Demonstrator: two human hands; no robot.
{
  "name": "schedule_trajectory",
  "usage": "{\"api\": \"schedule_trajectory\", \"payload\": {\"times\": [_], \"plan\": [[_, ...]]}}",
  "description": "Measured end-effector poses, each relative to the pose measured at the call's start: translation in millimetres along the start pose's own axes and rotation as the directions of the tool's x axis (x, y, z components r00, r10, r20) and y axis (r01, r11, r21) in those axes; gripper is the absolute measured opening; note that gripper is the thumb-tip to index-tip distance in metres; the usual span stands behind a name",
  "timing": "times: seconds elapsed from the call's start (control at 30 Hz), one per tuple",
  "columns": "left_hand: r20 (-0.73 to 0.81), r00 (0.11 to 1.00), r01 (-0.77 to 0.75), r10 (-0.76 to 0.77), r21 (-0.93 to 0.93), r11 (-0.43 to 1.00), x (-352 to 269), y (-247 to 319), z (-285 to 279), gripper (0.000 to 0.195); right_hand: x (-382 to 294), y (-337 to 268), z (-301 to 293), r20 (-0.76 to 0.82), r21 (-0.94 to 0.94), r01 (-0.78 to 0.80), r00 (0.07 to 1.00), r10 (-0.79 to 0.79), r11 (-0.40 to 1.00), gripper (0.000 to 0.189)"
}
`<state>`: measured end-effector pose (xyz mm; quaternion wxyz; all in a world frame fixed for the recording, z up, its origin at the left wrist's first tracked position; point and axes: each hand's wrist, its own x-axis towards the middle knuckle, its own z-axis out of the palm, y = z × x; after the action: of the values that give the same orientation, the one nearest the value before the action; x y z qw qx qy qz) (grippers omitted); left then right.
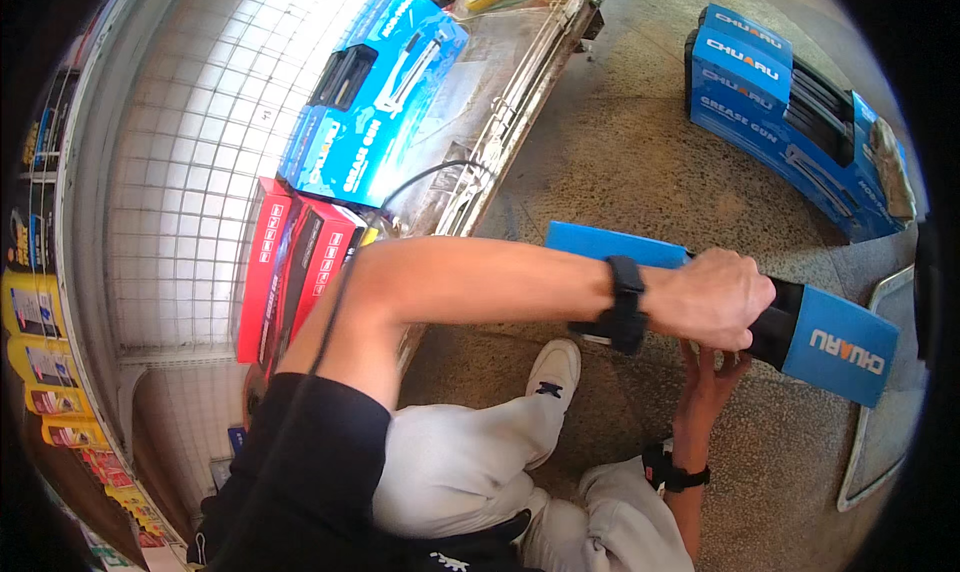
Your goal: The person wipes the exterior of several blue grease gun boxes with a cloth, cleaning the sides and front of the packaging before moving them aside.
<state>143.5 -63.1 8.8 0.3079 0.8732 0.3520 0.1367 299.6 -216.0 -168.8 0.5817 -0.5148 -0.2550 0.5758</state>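
A blue Chuaru carton [841, 347] with a black middle section lies across the view before me. My left hand [709, 299], palm down, is closed over that black middle section; its forearm hides part of the blue far end. Below it, my right hand [711, 373] reaches up with its fingers bent against the carton's near side, the fingertips partly hidden, so its grip is unclear. Both wrists wear black bands. Two similar blue grease gun cartons [739, 110] stand together on the floor at upper right, a crumpled light cloth or glove [892, 168] at their end.
At left, a low shelf [469, 84] with a wire-mesh back holds blue grease gun cartons [375, 144] and red cartons [259, 272]. A black cable [442, 168] crosses its edge. Yellow packages [34, 305] hang farther left. A metal-framed panel [862, 452] lies at right. My shoe [555, 373] is below the carton.
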Motion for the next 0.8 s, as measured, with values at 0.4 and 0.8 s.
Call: {"api": "schedule_trajectory", "payload": {"times": [0.4,0.8], "plan": [[-0.539,0.816,0.288,-0.209,0.065,0.955,-94,6,-245,0.035,111,-117,265,0.535,-0.004,0.317,0.802,-0.266,0.948,0.094],[-0.713,0.279,0.612,-0.643,-0.384,0.692,-212,-210,-326,0.018,127,8,542,0.601,-0.02,0.303,0.765,-0.231,0.953,0.104]]}}
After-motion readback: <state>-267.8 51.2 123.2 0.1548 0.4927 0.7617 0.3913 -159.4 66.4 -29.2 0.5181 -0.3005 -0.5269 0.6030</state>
